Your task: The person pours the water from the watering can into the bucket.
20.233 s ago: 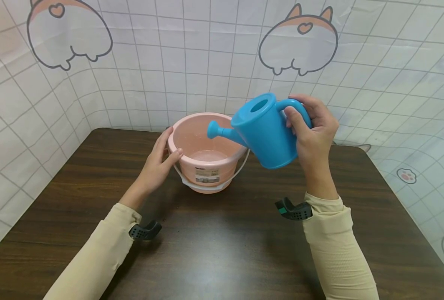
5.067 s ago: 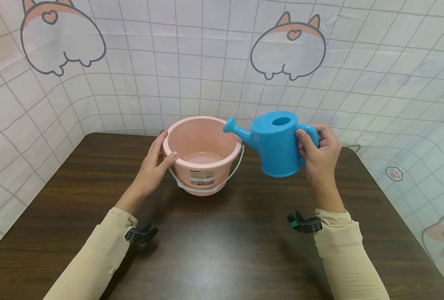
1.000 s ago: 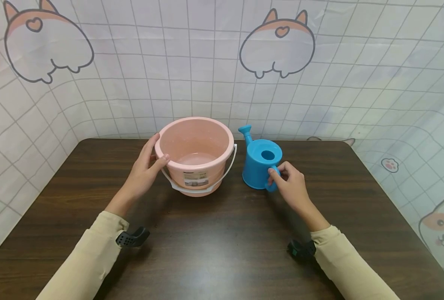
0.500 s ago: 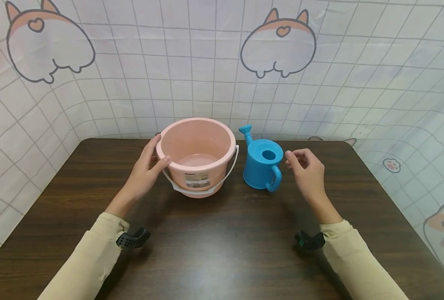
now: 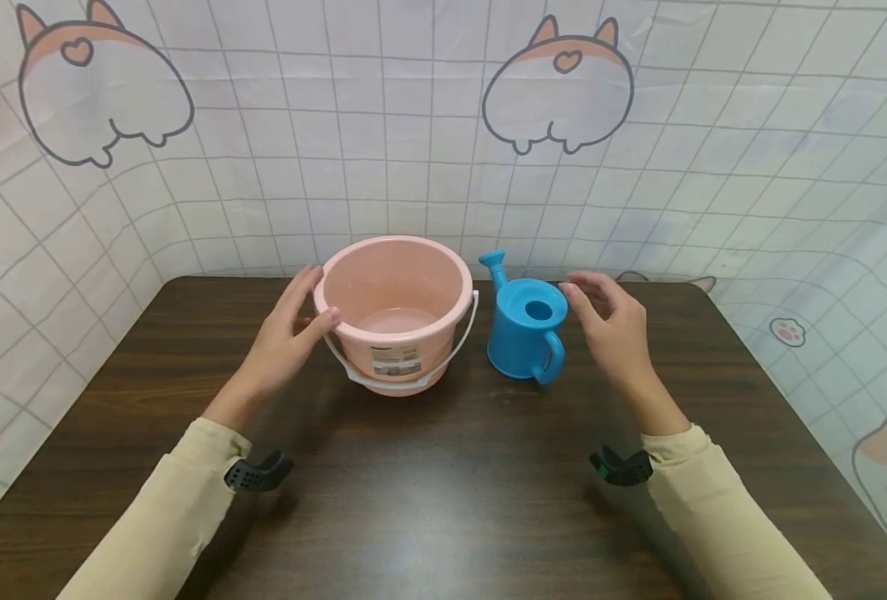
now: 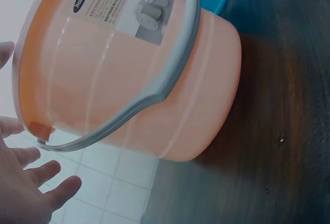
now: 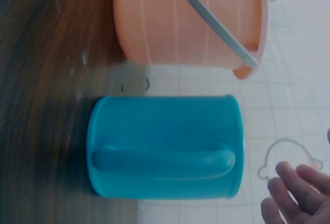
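A pink bucket [image 5: 432, 346] stands upright on the table, its pale handle hanging down in front. My left hand [image 5: 282, 333] is at its left rim, thumb and fingers spread loosely; in the left wrist view, the fingers [image 6: 44, 172] are straight beside the bucket wall [image 6: 118, 79] and grip nothing. Right of the bucket, a blue watering can [image 5: 514, 346] rests upright, spout toward the back, handle toward me. My right hand [image 5: 614, 329] hovers just right of its top, fingers loosely bent and holding nothing. The right wrist view shows the can [image 7: 165, 126] free of the fingers [image 7: 296, 188].
The dark wooden table [image 5: 428, 500] extends in front of both things, with a few tiny droplets on it. A white grid-patterned curtain [image 5: 413, 125] with cartoon corgis hangs close behind and along both sides.
Earlier my right hand held the watering can tilted by the bucket, then set it down on the table. It has since let go of the handle and moved up. My left hand stays at the rim.
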Demonstrator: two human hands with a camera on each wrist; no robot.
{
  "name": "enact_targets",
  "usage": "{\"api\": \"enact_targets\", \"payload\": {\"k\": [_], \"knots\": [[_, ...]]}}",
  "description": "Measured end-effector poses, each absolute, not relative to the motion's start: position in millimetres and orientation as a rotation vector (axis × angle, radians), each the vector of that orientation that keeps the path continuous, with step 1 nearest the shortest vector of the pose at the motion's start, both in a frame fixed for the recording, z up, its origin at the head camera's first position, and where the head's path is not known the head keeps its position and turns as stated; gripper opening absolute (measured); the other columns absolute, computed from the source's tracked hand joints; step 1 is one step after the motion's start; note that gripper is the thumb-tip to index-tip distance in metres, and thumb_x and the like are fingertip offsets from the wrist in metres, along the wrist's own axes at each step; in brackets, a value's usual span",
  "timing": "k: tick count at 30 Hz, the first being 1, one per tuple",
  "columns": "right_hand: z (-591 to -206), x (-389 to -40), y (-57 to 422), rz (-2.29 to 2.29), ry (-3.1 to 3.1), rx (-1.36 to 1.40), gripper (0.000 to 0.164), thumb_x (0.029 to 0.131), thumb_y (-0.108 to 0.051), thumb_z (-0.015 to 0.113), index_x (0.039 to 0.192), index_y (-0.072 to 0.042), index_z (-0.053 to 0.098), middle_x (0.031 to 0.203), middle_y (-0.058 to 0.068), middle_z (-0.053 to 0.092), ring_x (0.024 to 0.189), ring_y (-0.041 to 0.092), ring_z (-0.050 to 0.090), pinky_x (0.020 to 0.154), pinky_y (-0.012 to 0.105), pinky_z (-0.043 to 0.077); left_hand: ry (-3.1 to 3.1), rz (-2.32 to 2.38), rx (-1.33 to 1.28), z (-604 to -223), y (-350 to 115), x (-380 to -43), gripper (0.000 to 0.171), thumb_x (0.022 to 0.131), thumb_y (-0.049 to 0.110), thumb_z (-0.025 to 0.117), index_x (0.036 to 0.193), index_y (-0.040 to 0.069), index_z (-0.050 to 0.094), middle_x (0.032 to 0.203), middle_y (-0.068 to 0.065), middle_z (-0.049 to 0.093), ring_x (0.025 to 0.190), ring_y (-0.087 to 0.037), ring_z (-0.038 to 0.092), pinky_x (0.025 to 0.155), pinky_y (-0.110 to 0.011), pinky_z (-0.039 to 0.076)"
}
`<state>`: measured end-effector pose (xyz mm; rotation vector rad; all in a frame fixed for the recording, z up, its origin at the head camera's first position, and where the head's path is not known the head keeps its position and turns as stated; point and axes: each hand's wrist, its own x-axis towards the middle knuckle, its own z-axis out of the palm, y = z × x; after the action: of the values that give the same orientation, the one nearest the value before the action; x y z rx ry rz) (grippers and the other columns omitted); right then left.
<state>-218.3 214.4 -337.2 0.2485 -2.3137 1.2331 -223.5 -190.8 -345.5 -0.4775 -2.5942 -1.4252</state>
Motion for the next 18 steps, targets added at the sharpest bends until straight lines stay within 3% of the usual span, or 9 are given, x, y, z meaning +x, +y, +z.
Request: {"api": "enact_targets", "payload": {"k": [3,7,14,18], "knots": [[-332.9,-217.4,210.6,1.24,-2.335,0.327,0.037,0.099,-0.03,0.055,0.129,-0.009,0.061,0.122,0.01,0.068,0.113,0.02,0.062,0.099,0.037,0.049,-2.613,-1.405,-0.484,-340.0,-192.3,-225.0,0.068,0.097,0.037,0.054,0.155,0.03,0.019,0.164,0.002,0.009,0.151,-0.024,0.012,0.111,-0.057,0.03],[-327.5,-216.5,206.1,1.228,-2.354,0.411,0.045,0.098,-0.03,0.056,0.138,-0.01,0.054,0.129,0.011,0.064,0.121,0.028,0.058,0.104,0.052,0.042,-2.62,-1.338,-0.518,-333.6,-196.1,-227.9,0.067,0.098,0.037,0.054,0.155,0.027,0.021,0.164,-0.003,0.012,0.15,-0.027,0.013,0.11,-0.059,0.03],[-317.1,-216.0,198.7,1.144,-2.378,0.506,0.049,0.097,-0.033,0.058,0.141,-0.016,0.051,0.138,0.007,0.058,0.13,0.026,0.052,0.109,0.053,0.037,-2.649,-1.19,-0.533,-324.4,-204.9,-230.3,0.065,0.097,0.04,0.055,0.154,0.027,0.026,0.162,-0.002,0.018,0.149,-0.025,0.018,0.11,-0.057,0.032],[-308.6,-215.2,195.7,1.071,-2.422,0.566,0.049,0.096,-0.034,0.058,0.142,-0.017,0.051,0.142,0.006,0.055,0.135,0.026,0.047,0.109,0.053,0.037,-2.705,-1.083,-0.54,-317.4,-208.0,-227.9,0.066,0.095,0.045,0.056,0.153,0.033,0.026,0.162,-0.001,0.021,0.149,-0.026,0.019,0.113,-0.06,0.025]]}}
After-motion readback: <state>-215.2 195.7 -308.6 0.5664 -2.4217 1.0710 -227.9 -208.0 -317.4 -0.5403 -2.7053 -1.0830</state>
